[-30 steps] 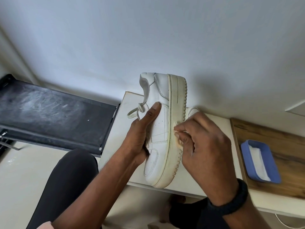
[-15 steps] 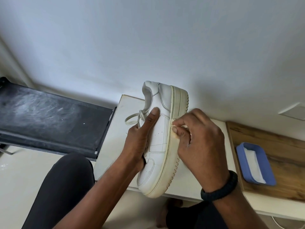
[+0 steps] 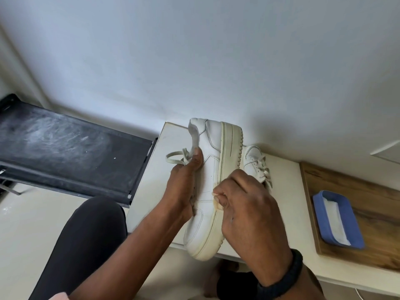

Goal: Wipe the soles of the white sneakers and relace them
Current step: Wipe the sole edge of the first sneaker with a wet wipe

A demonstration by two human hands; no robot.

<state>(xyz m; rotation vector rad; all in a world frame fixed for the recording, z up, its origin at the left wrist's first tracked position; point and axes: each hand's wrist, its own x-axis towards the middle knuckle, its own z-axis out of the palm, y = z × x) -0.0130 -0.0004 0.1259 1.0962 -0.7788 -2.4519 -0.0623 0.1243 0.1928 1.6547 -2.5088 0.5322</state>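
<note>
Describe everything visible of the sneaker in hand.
The held sneaker is white, leather-look, with stitched panels and a thick yellowed sole ridged at its tread edge. It is turned on its side, heel toward the wall, toe toward the person, over the near edge of the table. The left hand grips the upper; a lace loop sticks out left. The right hand pinches a wipe against the sole's sidewall.

No legible text, label, brand or number anywhere in view.

black dusty shelf (image 3: 65, 152) left | wooden board (image 3: 372, 191) right | white wall (image 3: 194, 50) behind
</note>
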